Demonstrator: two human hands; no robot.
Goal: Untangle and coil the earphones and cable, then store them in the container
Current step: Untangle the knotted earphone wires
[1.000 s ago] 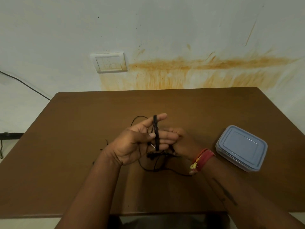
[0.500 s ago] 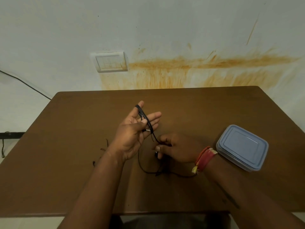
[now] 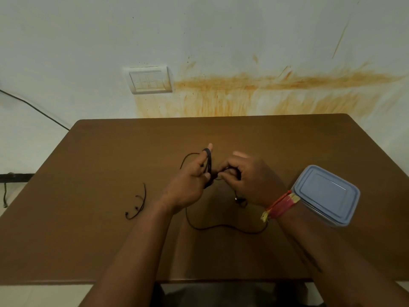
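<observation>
A thin black cable (image 3: 223, 227) is wound in several loops around the fingers of my left hand (image 3: 190, 185), which is raised over the middle of the brown table (image 3: 88, 240). My right hand (image 3: 250, 180) pinches a strand of the same cable right beside the left fingers. The loose tail runs in a curve on the table under both wrists. A pair of black earphones (image 3: 138, 204) lies on the table to the left, apart from both hands. A blue lidded plastic container (image 3: 327, 193) sits to the right, beside my right wrist, with its lid on.
The table's far edge meets a stained white wall with a switch plate (image 3: 150, 79). A dark wire (image 3: 33, 107) runs down the wall at the far left. The near table edge is close to my body.
My left hand has turned its back to the camera and kept the loops. My right hand has risen from the table up to the left fingers, drawing the strand with it.
</observation>
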